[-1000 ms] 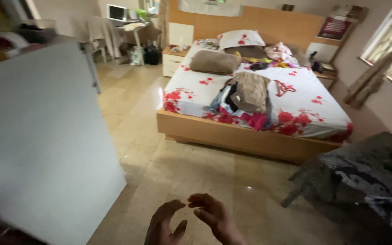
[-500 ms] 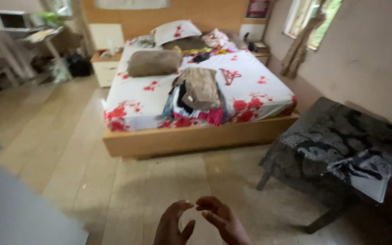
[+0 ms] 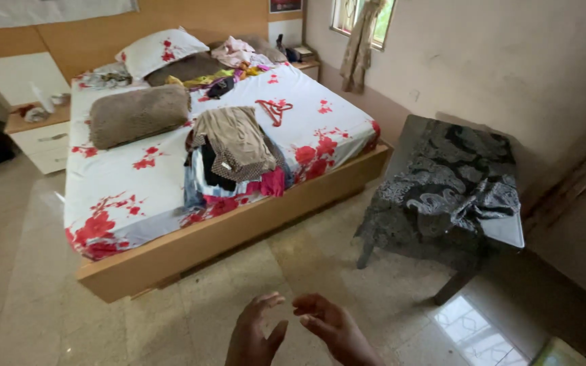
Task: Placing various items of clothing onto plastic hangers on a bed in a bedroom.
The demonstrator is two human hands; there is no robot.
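Two hands, the left hand (image 3: 252, 335) and the right hand (image 3: 334, 331), are held empty and loosely spread over the tiled floor (image 3: 49, 298), fingers pointed toward the bed (image 3: 171, 254). Since a second ago, the view has been swung rightward: the cloth-draped table (image 3: 452, 179) is now seen whole.

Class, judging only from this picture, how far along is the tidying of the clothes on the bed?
Done: nothing visibly. The pile of clothes lies unfolded on the bed, with a red hanger loose beside it. In hand: nothing; left hand and right hand are empty above the floor. Left: seemingly everything.
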